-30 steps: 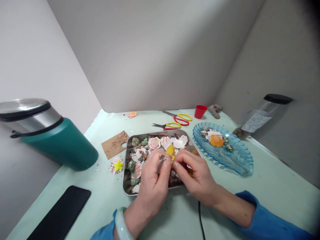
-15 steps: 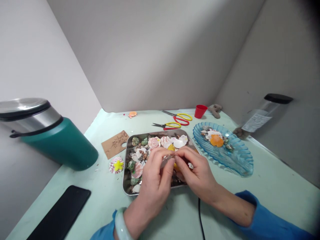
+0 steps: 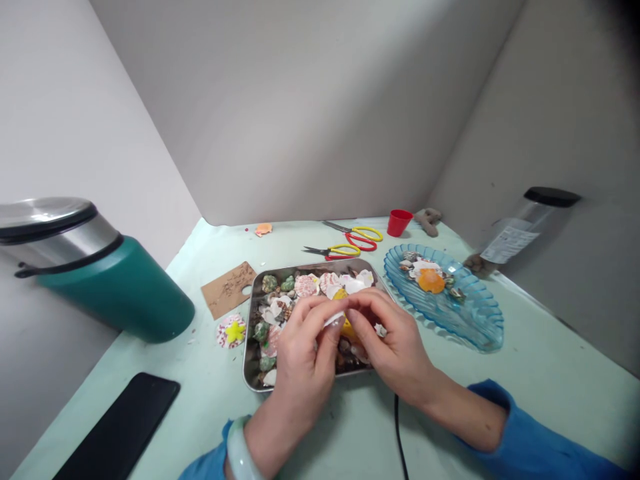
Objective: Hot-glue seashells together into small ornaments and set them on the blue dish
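Observation:
Between the thumb and forefinger of my left hand (image 3: 306, 360) is a small white shell-like piece (image 3: 335, 319), mostly covered by the fingers. My right hand (image 3: 400, 347) meets it from the other side, its fingertips pinched together at the piece's edge. What the right fingertips grip, if anything, is hidden. Both hands hover over a metal tray (image 3: 245, 373) full of shells: pink scallops (image 3: 307, 285), green snail shells (image 3: 269, 284) and white ones. Something yellow (image 3: 340, 294) shows just behind my fingers.
Left of the tray are a speckled shell with a yellow star (image 3: 233, 331), a brown card (image 3: 227, 293), a phone (image 3: 120, 427) and a green bottle (image 3: 125, 293). Scissors (image 3: 345, 251), a red cup (image 3: 399, 223), a blue dish (image 3: 475, 320) and a clear jar (image 3: 520, 227) stand beyond.
The piece in my left fingers has turned, now showing a white face where it looked greyish before. Both hands stay over the tray, and the view has shifted slightly.

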